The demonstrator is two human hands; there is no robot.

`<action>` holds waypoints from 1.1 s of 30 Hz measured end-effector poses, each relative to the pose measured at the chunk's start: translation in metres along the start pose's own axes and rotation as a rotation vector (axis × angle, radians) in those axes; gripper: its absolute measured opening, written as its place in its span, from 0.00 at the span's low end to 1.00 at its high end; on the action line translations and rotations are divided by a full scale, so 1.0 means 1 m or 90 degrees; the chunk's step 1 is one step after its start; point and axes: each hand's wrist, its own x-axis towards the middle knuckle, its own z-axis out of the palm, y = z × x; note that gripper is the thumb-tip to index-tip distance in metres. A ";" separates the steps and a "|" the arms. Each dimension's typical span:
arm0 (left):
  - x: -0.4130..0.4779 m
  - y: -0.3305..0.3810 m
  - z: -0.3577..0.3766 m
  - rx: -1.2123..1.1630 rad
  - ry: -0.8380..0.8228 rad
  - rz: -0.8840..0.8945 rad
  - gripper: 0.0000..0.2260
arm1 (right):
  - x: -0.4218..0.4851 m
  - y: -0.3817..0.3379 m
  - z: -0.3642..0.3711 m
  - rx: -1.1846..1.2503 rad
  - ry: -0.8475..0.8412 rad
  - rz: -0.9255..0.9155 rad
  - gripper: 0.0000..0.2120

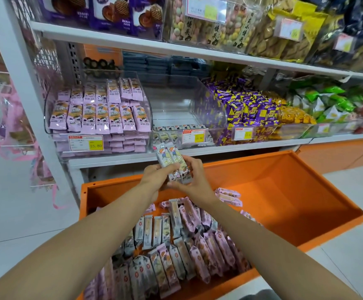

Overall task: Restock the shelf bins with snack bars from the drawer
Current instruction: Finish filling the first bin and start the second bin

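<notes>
A shop aisle, white metal shelving (120,158) crammed with sweets, and an orange drawer (284,180) pulled out beneath the lowest shelf. Inside the drawer lies a heap of wrapped snack bars (176,245), some pale and some pink. Just above the drawer's back edge the hands meet: the left hand (156,175) and right hand (195,180) together clasp a small bundle of pale bars (171,158), held on end. Directly above the drawer, a clear bin (197,100) holds only a thin row of similar pale bars along its front. Up and left of the drawer, another bin (55,135) is packed with pink bars.
</notes>
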 end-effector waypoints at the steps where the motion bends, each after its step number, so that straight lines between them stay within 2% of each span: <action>1: -0.002 0.002 0.003 -0.005 -0.001 0.000 0.10 | 0.000 0.000 0.001 -0.015 0.022 -0.008 0.37; 8: -0.011 0.024 0.016 0.031 -0.042 0.107 0.11 | 0.015 -0.019 -0.011 -0.051 0.137 -0.037 0.32; 12: -0.014 0.044 0.014 0.161 -0.054 0.228 0.15 | 0.034 -0.037 -0.021 -0.017 0.193 -0.042 0.31; 14: -0.011 0.052 0.006 0.286 0.015 0.346 0.14 | 0.046 -0.046 -0.027 -0.014 0.213 -0.044 0.28; 18: 0.002 0.068 -0.020 0.585 0.197 0.684 0.05 | 0.080 -0.062 -0.039 -0.039 0.237 -0.005 0.23; 20: 0.015 0.076 -0.034 0.710 0.253 0.775 0.09 | 0.100 -0.068 -0.042 -0.060 0.239 0.014 0.23; 23: 0.031 0.083 -0.051 0.877 0.270 0.745 0.20 | 0.131 -0.073 -0.041 -0.102 0.221 0.050 0.23; 26: 0.039 0.083 -0.062 0.963 0.251 0.686 0.26 | 0.161 -0.072 -0.036 -0.155 0.198 0.087 0.23; 29: 0.047 0.078 -0.069 1.006 0.238 0.653 0.28 | 0.187 -0.067 -0.028 -0.191 0.163 0.124 0.23; 33: 0.052 0.073 -0.070 1.007 0.265 0.676 0.27 | 0.216 -0.058 -0.012 -0.230 0.112 0.166 0.22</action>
